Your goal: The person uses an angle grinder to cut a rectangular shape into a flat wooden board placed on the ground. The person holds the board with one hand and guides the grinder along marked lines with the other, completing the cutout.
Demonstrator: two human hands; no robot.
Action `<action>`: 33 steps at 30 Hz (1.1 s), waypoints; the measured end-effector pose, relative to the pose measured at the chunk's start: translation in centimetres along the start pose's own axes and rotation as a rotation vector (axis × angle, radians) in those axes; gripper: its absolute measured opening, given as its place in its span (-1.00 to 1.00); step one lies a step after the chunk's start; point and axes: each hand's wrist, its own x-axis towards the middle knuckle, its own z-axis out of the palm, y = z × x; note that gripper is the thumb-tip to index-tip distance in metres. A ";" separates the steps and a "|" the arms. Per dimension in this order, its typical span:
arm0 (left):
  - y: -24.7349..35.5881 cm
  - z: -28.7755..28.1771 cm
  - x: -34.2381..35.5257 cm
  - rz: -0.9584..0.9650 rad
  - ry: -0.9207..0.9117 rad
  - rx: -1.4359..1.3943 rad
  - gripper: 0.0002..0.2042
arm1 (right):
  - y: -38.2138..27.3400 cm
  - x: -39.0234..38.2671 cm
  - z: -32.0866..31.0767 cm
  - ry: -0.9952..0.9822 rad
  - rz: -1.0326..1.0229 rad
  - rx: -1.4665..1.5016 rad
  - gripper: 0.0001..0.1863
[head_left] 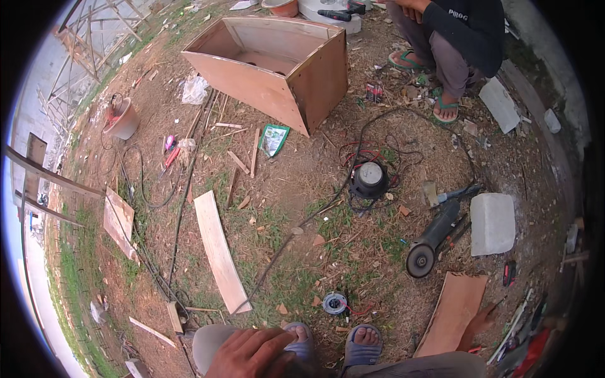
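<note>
My left hand lies over my left knee at the bottom, fingers stretched loosely and holding nothing that shows. At the lower right my right hand reaches down beside a brown plywood board. Its fingertips pinch the thin shaft of a red-and-black screwdriver, whose handle points away from me. A small round speaker part with red wires lies on the ground just ahead of my sandals. Beyond the board rests an angle grinder with its disc toward me.
A white block stands by the grinder. A round speaker magnet sits among cables. An open wooden box stands farther off, with a crouching person at its right. A pale plank and a bucket are to the left.
</note>
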 end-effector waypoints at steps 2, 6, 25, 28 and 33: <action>1.1 -0.3 -0.8 0.051 -0.003 -0.047 -0.59 | -9.2 -5.5 4.8 -0.044 -0.084 0.405 -0.60; 3.5 -0.3 -2.5 0.262 0.003 -0.188 -0.58 | -25.7 -18.2 7.2 -0.577 -0.665 0.599 -0.80; 3.2 0.6 -6.3 0.039 -0.187 0.136 -0.57 | -8.7 -15.1 0.8 -0.134 -0.395 -0.187 -0.85; 3.3 0.5 -5.8 0.085 -0.184 0.078 -0.57 | 1.4 -10.8 -3.3 -0.087 -0.081 -0.886 -0.21; 0.2 0.1 -7.6 0.230 -0.148 -0.120 -0.62 | 9.1 -7.7 -5.3 -0.307 0.311 -0.884 -0.13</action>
